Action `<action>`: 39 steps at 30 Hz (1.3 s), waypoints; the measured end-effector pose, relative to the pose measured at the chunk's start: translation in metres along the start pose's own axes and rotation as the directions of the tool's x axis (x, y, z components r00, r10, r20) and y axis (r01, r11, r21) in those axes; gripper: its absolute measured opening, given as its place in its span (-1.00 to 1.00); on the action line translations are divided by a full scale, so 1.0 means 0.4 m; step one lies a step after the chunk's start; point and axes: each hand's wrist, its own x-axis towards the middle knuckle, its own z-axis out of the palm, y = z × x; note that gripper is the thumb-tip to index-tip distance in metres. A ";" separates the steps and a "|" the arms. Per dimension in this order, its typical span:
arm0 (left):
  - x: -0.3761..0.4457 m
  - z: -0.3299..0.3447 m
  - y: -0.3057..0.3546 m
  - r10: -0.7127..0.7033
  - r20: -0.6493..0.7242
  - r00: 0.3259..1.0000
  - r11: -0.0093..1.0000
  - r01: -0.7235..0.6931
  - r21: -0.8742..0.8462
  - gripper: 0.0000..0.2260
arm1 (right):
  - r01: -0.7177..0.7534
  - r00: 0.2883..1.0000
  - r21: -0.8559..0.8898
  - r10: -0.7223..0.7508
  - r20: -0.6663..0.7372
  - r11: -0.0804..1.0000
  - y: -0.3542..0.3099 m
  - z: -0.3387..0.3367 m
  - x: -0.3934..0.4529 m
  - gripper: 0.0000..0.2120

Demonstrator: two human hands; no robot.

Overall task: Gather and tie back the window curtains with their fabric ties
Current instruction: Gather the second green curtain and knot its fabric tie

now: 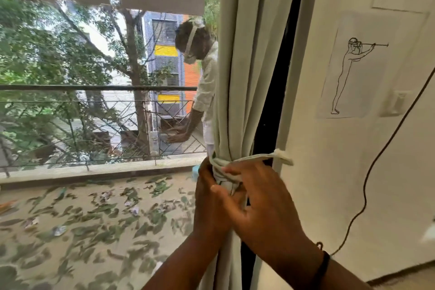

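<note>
A pale grey-green curtain (pixel 244 82) hangs gathered into a bunch at the right edge of the window. A fabric tie (pixel 256 157) of the same colour is wrapped around it at waist height, and runs right to a fixing on the wall. My left hand (pixel 209 198) grips the left side of the bunch where the tie wraps round. My right hand (pixel 261 205) lies over the front of the bunch, its fingertips pinching the tie's wrapped part. The knot area is partly hidden under my fingers.
Beyond the window mesh, another person (pixel 200 82) bends over the balcony railing (pixel 98 88); leaves litter the balcony floor. To the right stands a white wall with a line drawing (pixel 353 70), a switch (pixel 397 102) and a dangling black cable (pixel 367 186).
</note>
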 end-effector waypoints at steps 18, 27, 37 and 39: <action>0.037 -0.069 0.006 0.129 0.064 0.990 0.925 -0.143 0.351 -0.27 | -0.284 0.896 0.126 0.216 0.388 0.951 0.005 0.020 0.042 -0.93; 0.053 -0.073 0.003 0.079 0.200 0.977 0.962 -0.127 0.241 -0.34 | -0.450 0.803 0.263 0.258 0.537 0.853 -0.004 -0.004 0.085 -0.94; 0.064 -0.066 0.007 0.121 0.232 0.965 0.993 -0.114 -0.042 -0.33 | 0.282 0.680 -0.407 0.118 0.724 0.869 0.073 -0.127 0.194 -0.70; 0.067 -0.051 0.016 0.135 0.153 0.979 0.988 -0.123 -0.090 -0.33 | 0.313 0.508 -0.230 0.042 0.860 0.922 0.094 -0.113 0.215 -0.74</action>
